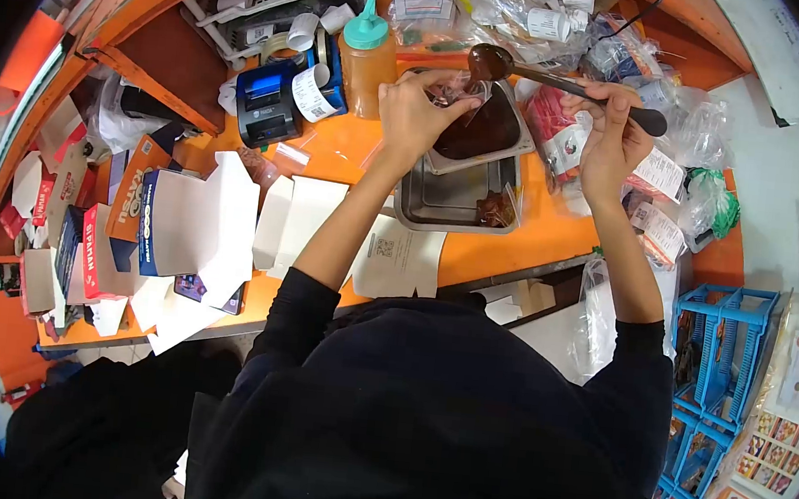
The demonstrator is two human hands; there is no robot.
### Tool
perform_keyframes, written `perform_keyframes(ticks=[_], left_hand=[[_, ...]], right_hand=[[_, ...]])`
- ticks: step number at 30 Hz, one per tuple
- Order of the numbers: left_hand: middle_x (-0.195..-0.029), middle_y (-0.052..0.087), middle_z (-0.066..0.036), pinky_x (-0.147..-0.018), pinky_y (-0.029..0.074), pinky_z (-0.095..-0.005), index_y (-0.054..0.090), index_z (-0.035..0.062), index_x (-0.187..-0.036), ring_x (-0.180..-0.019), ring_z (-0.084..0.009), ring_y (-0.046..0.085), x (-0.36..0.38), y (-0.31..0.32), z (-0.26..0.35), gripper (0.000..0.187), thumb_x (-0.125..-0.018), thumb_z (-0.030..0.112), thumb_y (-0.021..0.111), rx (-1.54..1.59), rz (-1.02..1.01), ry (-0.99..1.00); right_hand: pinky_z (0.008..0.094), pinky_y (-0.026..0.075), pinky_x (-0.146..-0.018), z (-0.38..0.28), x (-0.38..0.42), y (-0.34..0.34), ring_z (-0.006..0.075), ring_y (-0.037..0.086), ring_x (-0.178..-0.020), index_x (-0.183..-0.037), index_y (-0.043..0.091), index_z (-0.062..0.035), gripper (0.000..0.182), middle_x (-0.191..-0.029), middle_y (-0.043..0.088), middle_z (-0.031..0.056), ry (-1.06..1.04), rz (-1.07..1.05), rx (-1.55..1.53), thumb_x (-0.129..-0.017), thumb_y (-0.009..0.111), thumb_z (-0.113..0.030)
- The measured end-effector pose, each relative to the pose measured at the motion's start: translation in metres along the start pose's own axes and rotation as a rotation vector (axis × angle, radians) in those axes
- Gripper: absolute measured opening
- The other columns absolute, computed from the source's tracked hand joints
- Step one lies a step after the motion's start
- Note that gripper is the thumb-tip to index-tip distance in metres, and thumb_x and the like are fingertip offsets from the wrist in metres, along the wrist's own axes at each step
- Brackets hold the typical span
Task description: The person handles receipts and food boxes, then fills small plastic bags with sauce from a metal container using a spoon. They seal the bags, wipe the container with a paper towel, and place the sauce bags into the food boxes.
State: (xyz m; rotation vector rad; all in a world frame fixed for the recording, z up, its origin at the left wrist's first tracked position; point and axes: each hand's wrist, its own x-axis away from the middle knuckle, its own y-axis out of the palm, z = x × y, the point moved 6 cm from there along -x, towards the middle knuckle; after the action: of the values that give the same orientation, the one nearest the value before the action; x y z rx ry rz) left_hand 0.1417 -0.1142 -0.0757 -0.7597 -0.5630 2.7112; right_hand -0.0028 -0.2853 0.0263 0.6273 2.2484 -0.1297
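My right hand (612, 140) grips a ladle (555, 79) by its dark handle. The ladle's bowl, with brown sauce on it, hangs over the far edge of a metal pan (515, 148) of dark brown sauce. Pinched in my left hand (415, 109) is a small clear plastic bag (461, 90), close beside the bowl and above the sauce. Nearer to me stands a second metal pan (413, 205), where a filled bag of brown sauce (496, 210) lies in the right corner.
A squeeze bottle (365, 63) with a teal cap and a label printer (271, 107) stand left of the pans. Opened cardboard boxes (195, 220) crowd the table's left side. Packaged goods (657, 169) lie at right, above blue baskets (719, 348).
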Motion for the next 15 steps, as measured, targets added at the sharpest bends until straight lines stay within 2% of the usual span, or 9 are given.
perform_keyframes(ticks=[4, 6, 7, 8, 10, 11, 15], left_hand=[[-0.081, 0.071, -0.002, -0.077, 0.036, -0.0362, 0.074, 0.0126, -0.097, -0.080, -0.0186, 0.064, 0.001, -0.001, 0.000, 0.047, -0.064, 0.044, 0.084, -0.026, 0.028, 0.034], [-0.082, 0.071, -0.002, -0.078, 0.037, -0.0364, 0.074, 0.0129, -0.097, -0.080, -0.0185, 0.064, 0.001, -0.003, 0.002, 0.047, -0.063, 0.044, 0.084, -0.035, 0.035, 0.041], [-0.082, 0.071, -0.001, -0.078, 0.037, -0.0363, 0.074, 0.0130, -0.097, -0.080, -0.0182, 0.064, 0.001, -0.003, 0.002, 0.047, -0.063, 0.044, 0.084, -0.011, 0.020, 0.017], [-0.081, 0.071, -0.001, -0.078, 0.037, -0.0361, 0.074, 0.0130, -0.097, -0.080, -0.0178, 0.064, 0.001, -0.003, 0.002, 0.047, -0.063, 0.044, 0.084, 0.013, 0.005, -0.007], [-0.081, 0.071, -0.001, -0.077, 0.038, -0.0359, 0.075, 0.0128, -0.096, -0.079, -0.0178, 0.064, 0.000, -0.003, 0.001, 0.047, -0.063, 0.044, 0.084, 0.001, 0.015, -0.004], [-0.080, 0.071, -0.002, -0.076, 0.038, -0.0357, 0.075, 0.0126, -0.095, -0.078, -0.0177, 0.064, 0.000, -0.004, 0.001, 0.046, -0.062, 0.044, 0.085, -0.012, 0.024, 0.000], [-0.079, 0.071, -0.003, -0.074, 0.040, -0.0348, 0.075, 0.0122, -0.094, -0.077, -0.0186, 0.064, -0.002, -0.004, -0.002, 0.045, -0.063, 0.044, 0.084, -0.020, 0.041, 0.023]], right_hand=[[0.0320, 0.054, -0.072, -0.016, 0.001, 0.012, 0.0215, 0.065, -0.076, -0.090, 0.059, 0.0071, 0.029, -0.088, 0.064, 0.0176, -0.118, -0.124, 0.090, -0.101, 0.049, -0.018], [0.0321, 0.053, -0.072, -0.027, 0.003, 0.022, 0.0213, 0.065, -0.077, -0.088, 0.062, 0.0065, 0.027, -0.086, 0.065, 0.0144, -0.214, -0.300, 0.271, -0.099, 0.051, -0.016], [0.0334, 0.053, -0.075, -0.034, 0.004, 0.026, 0.0233, 0.066, -0.080, -0.089, 0.064, 0.0053, 0.021, -0.087, 0.067, 0.0133, -0.264, -0.359, 0.322, -0.096, 0.055, -0.012], [0.0334, 0.053, -0.075, -0.035, 0.002, 0.025, 0.0233, 0.066, -0.080, -0.089, 0.064, 0.0053, 0.021, -0.087, 0.067, 0.0133, -0.264, -0.359, 0.322, -0.096, 0.055, -0.012], [0.0332, 0.053, -0.075, -0.043, 0.007, 0.035, 0.0252, 0.066, -0.082, -0.092, 0.066, 0.0042, 0.015, -0.092, 0.068, 0.0143, -0.419, -0.540, 0.395, -0.092, 0.059, -0.009], [0.0339, 0.054, -0.074, -0.049, 0.008, 0.038, 0.0274, 0.066, -0.084, -0.092, 0.067, 0.0036, 0.013, -0.095, 0.068, 0.0155, -0.414, -0.560, 0.435, -0.086, 0.066, -0.008], [0.0345, 0.054, -0.072, -0.055, 0.011, 0.049, 0.0281, 0.066, -0.083, -0.091, 0.067, 0.0044, 0.019, -0.094, 0.068, 0.0155, -0.542, -0.633, 0.462, -0.081, 0.069, -0.011]])
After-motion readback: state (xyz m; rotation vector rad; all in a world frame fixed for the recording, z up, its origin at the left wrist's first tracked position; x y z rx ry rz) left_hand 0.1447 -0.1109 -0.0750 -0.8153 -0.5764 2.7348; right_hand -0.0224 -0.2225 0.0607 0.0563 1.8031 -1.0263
